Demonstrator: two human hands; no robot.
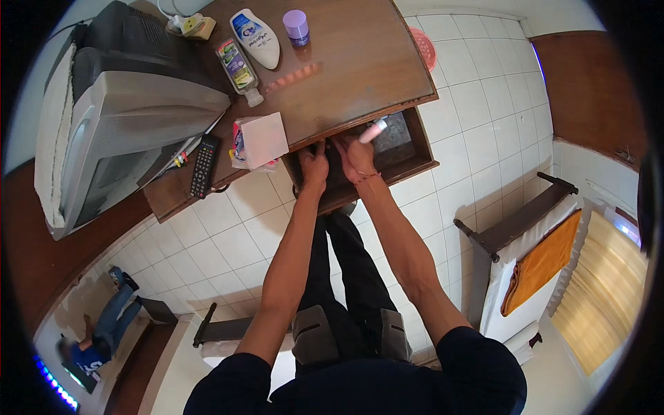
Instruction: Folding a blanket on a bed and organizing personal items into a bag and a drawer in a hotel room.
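Observation:
An open wooden drawer [399,173] projects from the wooden desk [353,62], and both hands reach inside it. My left hand [315,168] is at the drawer's left part, close under the desk edge, its fingertips in shadow. Just to its right is my right hand [358,155], with fingers extended towards the left hand. A small pink tube with a white end [372,131] lies against the outer side of my right hand, slightly blurred; whether the fingers grip it is unclear. What lies between the hands is too dark to tell.
On the desk are a CRT television [150,104], a remote control [205,166], a pale pink square [265,140] on a packet, a clear bottle [237,65], a white bottle [255,39] and a purple-capped container [296,27]. A pink basket [424,49] stands behind. Another person [98,342] sits far left.

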